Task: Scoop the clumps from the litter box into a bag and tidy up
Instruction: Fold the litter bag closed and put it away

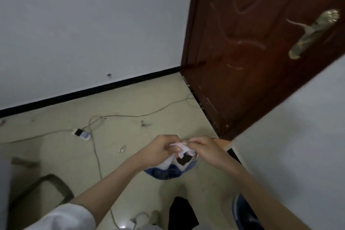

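We hold a white-and-blue bag (169, 169) up over the floor (130, 102), our left hand (160, 148) and right hand (207, 150) pinching its gathered top together, beside a brown door (252, 52).

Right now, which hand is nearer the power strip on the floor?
Left. The left hand grips the bag top on the side toward the power strip; the right hand grips it farther away.
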Motion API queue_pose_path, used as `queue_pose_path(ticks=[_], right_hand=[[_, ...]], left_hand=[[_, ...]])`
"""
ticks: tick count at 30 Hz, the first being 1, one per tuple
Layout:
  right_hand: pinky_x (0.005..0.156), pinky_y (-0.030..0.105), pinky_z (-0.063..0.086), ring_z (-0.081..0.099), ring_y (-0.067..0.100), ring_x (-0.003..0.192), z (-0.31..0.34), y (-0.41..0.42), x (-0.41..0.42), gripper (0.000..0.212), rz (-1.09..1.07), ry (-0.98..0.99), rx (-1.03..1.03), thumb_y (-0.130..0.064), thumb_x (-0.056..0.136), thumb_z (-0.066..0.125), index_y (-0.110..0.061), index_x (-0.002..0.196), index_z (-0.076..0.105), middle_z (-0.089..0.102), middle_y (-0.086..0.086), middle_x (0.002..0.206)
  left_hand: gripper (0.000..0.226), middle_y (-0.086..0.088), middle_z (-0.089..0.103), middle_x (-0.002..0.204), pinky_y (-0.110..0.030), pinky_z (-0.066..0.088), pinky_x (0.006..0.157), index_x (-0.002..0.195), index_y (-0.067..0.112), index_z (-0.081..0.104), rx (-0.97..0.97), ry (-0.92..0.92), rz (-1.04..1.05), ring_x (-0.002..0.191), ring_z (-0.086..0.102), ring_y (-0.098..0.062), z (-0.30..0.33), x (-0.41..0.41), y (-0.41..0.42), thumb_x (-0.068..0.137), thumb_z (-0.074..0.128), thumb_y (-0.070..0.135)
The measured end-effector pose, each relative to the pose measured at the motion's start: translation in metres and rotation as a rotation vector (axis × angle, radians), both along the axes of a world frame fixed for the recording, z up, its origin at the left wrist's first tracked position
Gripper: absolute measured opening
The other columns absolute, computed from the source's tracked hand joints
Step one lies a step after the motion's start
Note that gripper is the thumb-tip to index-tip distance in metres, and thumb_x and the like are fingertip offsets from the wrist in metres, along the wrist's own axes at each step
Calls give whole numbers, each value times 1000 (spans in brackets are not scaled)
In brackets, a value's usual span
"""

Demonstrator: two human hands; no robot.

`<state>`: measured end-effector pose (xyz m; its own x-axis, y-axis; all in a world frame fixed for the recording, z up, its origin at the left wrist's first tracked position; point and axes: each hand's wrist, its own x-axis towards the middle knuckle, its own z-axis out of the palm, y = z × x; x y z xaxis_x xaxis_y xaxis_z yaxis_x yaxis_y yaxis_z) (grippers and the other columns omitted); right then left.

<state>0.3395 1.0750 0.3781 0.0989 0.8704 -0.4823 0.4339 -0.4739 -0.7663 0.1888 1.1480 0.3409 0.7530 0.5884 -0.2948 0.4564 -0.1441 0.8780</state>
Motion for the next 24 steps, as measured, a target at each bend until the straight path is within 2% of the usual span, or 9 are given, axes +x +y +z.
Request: queue_pose_path(ticks=[2,4,8,11,16,21,24], right_hand=[[58,29,24,35,9,54,-2,53,1,41,115,10,33,-13,89,49,-20,51,38,39,-10,48],[58,29,26,37,8,53,-1,100,-3,41,245,8,53,-19,90,50,-21,51,39,40,-12,46],[59,28,28,39,11,59,6,174,-26,35,552,-33,109,-34,91,51,-18,60,45,41,-4,60],[58,30,28,38,12,60,11,225,-53,33,714,-91,135,-29,94,48,-16,63,47,44,2,64],[57,26,29,40,11,59,11,306,-125,40,882,-122,162,-25,95,46,-19,56,42,42,-3,60],[54,16,31,42,5,55,-9,383,-216,38,967,-117,89,-23,96,45,-21,58,48,46,-6,61],[55,17,33,41,6,55,-25,421,-269,38,1002,-162,37,-22,96,45,-21,57,46,45,-5,61]], left_hand=[[11,1,56,73,-13,35,59,81,10,59,8,26,153,66,48,-2,2,-8,33,89,53,6],[12,2,58,73,-14,37,61,81,12,59,33,47,276,67,50,-6,7,-18,62,89,53,6],[20,3,61,73,-20,40,65,73,21,57,71,70,460,70,53,-10,14,-47,107,88,55,8],[22,5,61,72,-16,40,64,72,25,55,79,74,596,68,54,-8,19,-70,132,89,55,10],[24,6,58,70,-18,40,66,70,25,54,93,50,786,68,53,-6,19,-130,181,87,55,8],[12,8,53,74,-13,38,64,77,17,56,72,71,867,68,49,-5,-4,-212,239,88,54,13],[16,7,53,73,-18,38,65,73,19,53,21,98,881,70,50,-8,-14,-262,273,89,53,15]])
